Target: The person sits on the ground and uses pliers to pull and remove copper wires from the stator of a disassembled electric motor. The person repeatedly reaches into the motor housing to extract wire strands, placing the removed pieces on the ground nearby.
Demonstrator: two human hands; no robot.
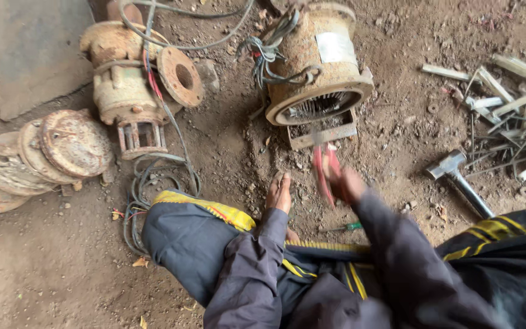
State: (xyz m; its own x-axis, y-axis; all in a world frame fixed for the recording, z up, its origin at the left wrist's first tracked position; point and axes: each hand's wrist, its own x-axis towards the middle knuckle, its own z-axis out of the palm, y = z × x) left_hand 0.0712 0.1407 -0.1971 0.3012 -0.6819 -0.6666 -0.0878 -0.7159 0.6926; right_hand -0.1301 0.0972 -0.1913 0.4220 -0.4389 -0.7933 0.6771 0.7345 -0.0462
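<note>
My right hand [347, 184] grips red-handled pliers [325, 170], light, stiff; left hand [279, 194] rests flat, released, near the heavy rusty motor [318, 67].

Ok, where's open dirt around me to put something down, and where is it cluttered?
Bare ground lies between the motor housing and the hammer, and at lower left below the rusty pump. It is crowded by the cable coil and the metal strip pile. The right hand holds a blurred red-handled tool; the left hand is empty.

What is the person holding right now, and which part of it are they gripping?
The right hand grips a red-handled tool, blurred, apparently by its handles. The left hand holds nothing.
</note>
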